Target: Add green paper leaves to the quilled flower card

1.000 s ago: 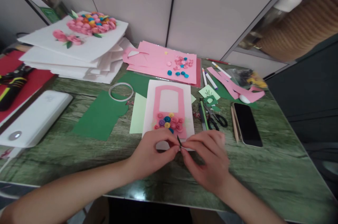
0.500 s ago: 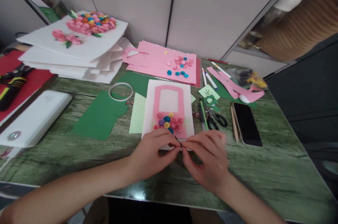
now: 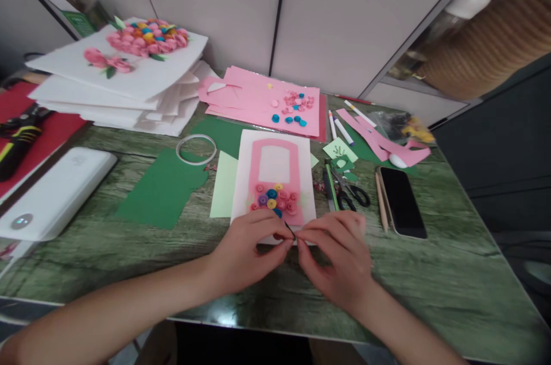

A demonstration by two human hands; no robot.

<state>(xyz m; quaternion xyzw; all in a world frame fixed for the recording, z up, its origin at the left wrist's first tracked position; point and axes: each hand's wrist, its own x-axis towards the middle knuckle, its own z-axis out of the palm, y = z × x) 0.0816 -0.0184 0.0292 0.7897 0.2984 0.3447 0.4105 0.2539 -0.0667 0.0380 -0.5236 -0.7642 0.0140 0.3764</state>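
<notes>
Pinching a thin dark strip (image 3: pixel 289 229) between thumb and forefinger, the left hand (image 3: pixel 253 244) is nearly closed over the lower part of a white card (image 3: pixel 305 164). The right hand (image 3: pixel 338 250) faces it, thumb and forefinger almost together at the strip's end; whether they grip it is hard to tell, as the piece is tiny and blurred. On the card, a pink arched paper shape (image 3: pixel 255 164) carries rolled paper flowers (image 3: pixel 275 198) in pink, blue, yellow and purple, just beyond the left fingers. Black-handled scissors (image 3: pixel 345 186) and a green-and-black tool (image 3: pixel 330 187) lie right of the card on the bench (image 3: pixel 430 296), with a phone (image 3: pixel 403 201) farther out.
</notes>
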